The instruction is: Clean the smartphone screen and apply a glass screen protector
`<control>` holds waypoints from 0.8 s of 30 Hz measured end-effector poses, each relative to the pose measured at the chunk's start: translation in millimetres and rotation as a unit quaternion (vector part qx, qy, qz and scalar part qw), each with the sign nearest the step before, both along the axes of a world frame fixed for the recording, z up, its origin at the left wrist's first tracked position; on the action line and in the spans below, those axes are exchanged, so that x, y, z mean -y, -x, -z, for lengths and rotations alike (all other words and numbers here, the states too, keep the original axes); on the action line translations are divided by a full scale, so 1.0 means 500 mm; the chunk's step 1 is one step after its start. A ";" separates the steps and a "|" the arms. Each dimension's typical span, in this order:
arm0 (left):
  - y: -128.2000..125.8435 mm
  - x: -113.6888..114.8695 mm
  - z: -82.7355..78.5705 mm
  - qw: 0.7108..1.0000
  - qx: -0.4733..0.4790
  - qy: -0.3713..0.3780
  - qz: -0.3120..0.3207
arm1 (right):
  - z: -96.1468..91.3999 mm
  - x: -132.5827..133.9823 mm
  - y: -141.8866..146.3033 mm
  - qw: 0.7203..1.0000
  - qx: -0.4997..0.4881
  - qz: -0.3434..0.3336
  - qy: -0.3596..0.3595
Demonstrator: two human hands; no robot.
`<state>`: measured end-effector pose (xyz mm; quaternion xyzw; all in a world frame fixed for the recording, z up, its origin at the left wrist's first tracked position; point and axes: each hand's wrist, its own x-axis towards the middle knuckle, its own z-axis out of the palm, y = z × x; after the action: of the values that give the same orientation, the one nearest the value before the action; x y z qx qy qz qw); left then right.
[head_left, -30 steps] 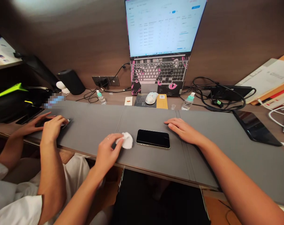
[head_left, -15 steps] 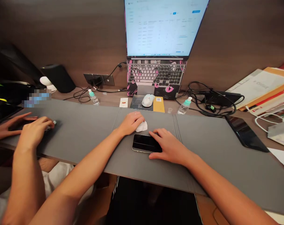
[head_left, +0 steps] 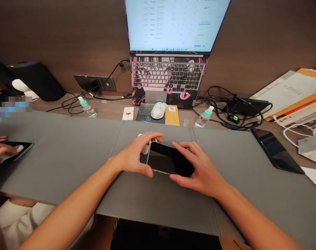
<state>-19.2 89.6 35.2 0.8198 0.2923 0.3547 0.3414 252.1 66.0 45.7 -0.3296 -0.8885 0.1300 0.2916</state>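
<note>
A black-screened smartphone (head_left: 168, 161) is slightly raised above the grey desk mat (head_left: 74, 149), its screen facing up. My right hand (head_left: 199, 166) grips its right end, thumb on the near edge and fingers along the far edge. Around the phone's left end, my left hand (head_left: 138, 156) is spread, thumb and fingers wide apart and the thumb tip close to the near corner. A crumpled white tissue (head_left: 145, 149) shows between the left fingers and the phone, partly hidden; whether those fingers touch it is unclear.
Beyond the mat stand a laptop (head_left: 168, 74), a mouse (head_left: 158, 110) and two small clear bottles, left (head_left: 88, 108) and right (head_left: 204, 118). Another dark phone or tablet (head_left: 276, 151) lies right, near cables and books (head_left: 296, 93). At left, another person's hand (head_left: 1, 151) wipes a dark device.
My right hand has lifted the phone off the mat and tilted it. My left hand has left its place over the tissue and opened around the phone's left end. The view has shifted.
</note>
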 end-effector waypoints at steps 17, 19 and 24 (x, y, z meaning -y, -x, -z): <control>-0.058 0.043 -0.003 0.997 0.076 0.011 -0.008 | -0.012 0.027 0.029 0.992 -0.100 -0.067 -0.029; -0.060 0.042 -0.003 0.997 0.079 -0.016 0.000 | -0.014 0.030 0.032 0.992 -0.102 -0.060 -0.035; -0.061 0.041 0.000 0.996 0.071 -0.061 0.005 | -0.020 0.028 0.033 0.994 -0.096 -0.050 -0.030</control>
<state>11.2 69.2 35.3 0.8133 0.2411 0.4279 0.3121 235.7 52.2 55.5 -0.2620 -0.8750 0.1487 0.3789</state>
